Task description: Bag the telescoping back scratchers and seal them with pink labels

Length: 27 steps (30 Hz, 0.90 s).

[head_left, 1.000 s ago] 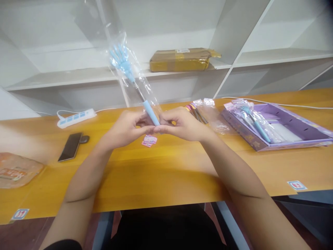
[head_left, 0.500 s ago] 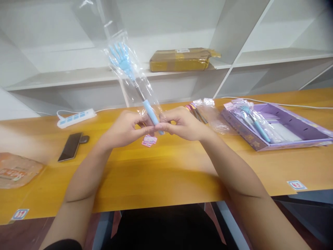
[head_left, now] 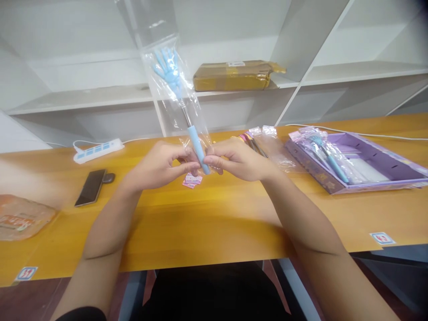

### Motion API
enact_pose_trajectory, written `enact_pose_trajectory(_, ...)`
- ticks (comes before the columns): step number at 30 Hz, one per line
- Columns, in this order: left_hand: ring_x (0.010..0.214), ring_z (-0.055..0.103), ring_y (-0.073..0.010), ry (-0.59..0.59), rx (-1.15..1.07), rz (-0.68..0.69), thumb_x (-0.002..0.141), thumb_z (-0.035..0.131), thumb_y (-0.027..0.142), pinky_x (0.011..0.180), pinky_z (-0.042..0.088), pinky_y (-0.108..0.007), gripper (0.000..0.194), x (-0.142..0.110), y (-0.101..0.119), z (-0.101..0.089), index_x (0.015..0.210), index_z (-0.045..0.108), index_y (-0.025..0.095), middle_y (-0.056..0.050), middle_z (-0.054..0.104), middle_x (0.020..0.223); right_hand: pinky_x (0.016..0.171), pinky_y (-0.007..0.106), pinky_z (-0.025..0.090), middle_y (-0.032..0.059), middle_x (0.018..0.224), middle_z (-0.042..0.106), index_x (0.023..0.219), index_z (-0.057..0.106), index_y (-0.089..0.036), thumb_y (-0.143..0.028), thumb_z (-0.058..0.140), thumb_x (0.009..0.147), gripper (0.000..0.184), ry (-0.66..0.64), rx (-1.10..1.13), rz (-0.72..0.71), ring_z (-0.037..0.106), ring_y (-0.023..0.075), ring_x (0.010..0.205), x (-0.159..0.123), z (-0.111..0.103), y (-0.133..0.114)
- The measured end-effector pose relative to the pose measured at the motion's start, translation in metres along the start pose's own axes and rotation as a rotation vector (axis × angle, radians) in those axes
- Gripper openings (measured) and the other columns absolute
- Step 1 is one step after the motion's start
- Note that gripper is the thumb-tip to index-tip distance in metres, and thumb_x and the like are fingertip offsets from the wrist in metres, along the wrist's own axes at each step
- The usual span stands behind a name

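Observation:
Between my two hands a light-blue back scratcher (head_left: 197, 145) with a hand-shaped head and a metal shaft tilts up and to the left inside a clear plastic bag (head_left: 167, 117). My left hand (head_left: 163, 166) pinches the bag beside the lower handle. On the other side, my right hand (head_left: 239, 159) has its thumb and fingers closed on the bag and the handle's end. The bag's upper part stretches far above the scratcher's head. Small pink cards (head_left: 192, 180) lie on the table just below my hands.
At right stands a purple box (head_left: 337, 189) holding bagged scratchers (head_left: 334, 165). Several dark-handled items (head_left: 256, 145) and clear bags (head_left: 276, 151) lie beside it. Leftward are a power strip (head_left: 98, 150), a phone (head_left: 91, 187) and an orange-printed bag (head_left: 25, 218). A taped carton (head_left: 230, 76) sits on the shelf.
The bagged scratcher has swung a little to the right and stands slightly more upright. My hands stay close together around its lower handle.

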<state>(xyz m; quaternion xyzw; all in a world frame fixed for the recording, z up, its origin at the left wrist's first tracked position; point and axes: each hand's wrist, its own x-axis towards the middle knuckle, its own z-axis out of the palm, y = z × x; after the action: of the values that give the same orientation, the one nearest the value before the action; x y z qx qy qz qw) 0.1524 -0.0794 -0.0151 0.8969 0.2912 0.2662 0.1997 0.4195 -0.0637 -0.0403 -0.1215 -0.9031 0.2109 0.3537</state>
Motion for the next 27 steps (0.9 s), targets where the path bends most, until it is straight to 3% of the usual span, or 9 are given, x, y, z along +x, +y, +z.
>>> enact_pose_trajectory(6, 0.081, 0.076, -0.0151, -0.039, 0.039, 0.028, 0.11, 0.07, 0.045, 0.076, 0.052, -0.027, 0.026, 0.0, -0.006, -0.004, 0.102, 0.086, 0.026, -0.001, 0.085, 0.097, 0.072, 0.023, 0.046, -0.0007, 0.08, 0.067, 0.091, 0.066, -0.017, -0.039, 0.052, 0.121, 0.04, -0.095, 0.057, 0.108, 0.061, 0.0099, 0.073, -0.002, -0.005, 0.002)
enact_pose_trajectory(12, 0.087, 0.075, -0.0174, -0.1, 0.102, -0.025, 0.11, 0.068, 0.05, 0.081, 0.054, -0.029, 0.03, 0.001, -0.013, -0.006, 0.108, 0.085, 0.026, -0.002, 0.084, 0.103, 0.07, 0.025, 0.047, 0.0006, 0.085, 0.074, 0.099, 0.071, -0.017, -0.035, 0.07, 0.111, 0.022, -0.031, 0.105, 0.223, 0.065, 0.0116, 0.072, -0.002, -0.005, 0.007)
enact_pose_trajectory(14, 0.09, 0.076, -0.0188, -0.031, 0.068, -0.054, 0.107, 0.071, 0.054, 0.084, 0.056, -0.03, 0.032, 0.002, -0.016, -0.005, 0.111, 0.083, 0.024, -0.004, 0.084, 0.104, 0.071, 0.025, 0.047, 0.001, 0.085, 0.076, 0.098, 0.074, -0.017, -0.032, 0.071, 0.109, 0.02, -0.054, 0.085, 0.221, 0.065, 0.0116, 0.072, 0.0, -0.004, 0.009)
enact_pose_trajectory(18, 0.093, 0.077, -0.0207, 0.22, -0.143, -0.117, 0.1, 0.08, 0.061, 0.084, 0.061, -0.032, 0.045, 0.004, -0.02, 0.0, 0.121, 0.078, 0.022, -0.009, 0.082, 0.109, 0.071, 0.025, 0.043, 0.0, 0.084, 0.078, 0.096, 0.079, -0.017, -0.022, 0.071, 0.105, 0.013, -0.157, 0.01, 0.243, 0.065, 0.0113, 0.072, 0.004, 0.008, 0.015)
enact_pose_trajectory(22, 0.08, 0.074, -0.0187, 0.468, -0.282, -0.136, 0.094, 0.085, 0.066, 0.073, 0.063, -0.032, 0.051, 0.006, -0.023, 0.0, 0.117, 0.075, 0.022, -0.007, 0.078, 0.097, 0.07, 0.024, 0.044, 0.0007, 0.087, 0.081, 0.098, 0.079, -0.016, -0.017, 0.073, 0.102, 0.007, -0.305, 0.104, 0.321, 0.069, 0.0118, 0.073, 0.008, 0.033, 0.029)
enact_pose_trajectory(27, 0.091, 0.074, -0.0177, 0.56, -0.209, -0.093, 0.095, 0.088, 0.056, 0.079, 0.063, -0.03, 0.037, 0.007, -0.027, -0.003, 0.109, 0.075, 0.024, -0.006, 0.077, 0.106, 0.074, 0.024, 0.047, 0.0016, 0.085, 0.081, 0.103, 0.081, -0.014, -0.013, 0.076, 0.1, 0.005, -0.488, 0.17, 0.424, 0.071, 0.0132, 0.077, 0.012, 0.069, 0.046)
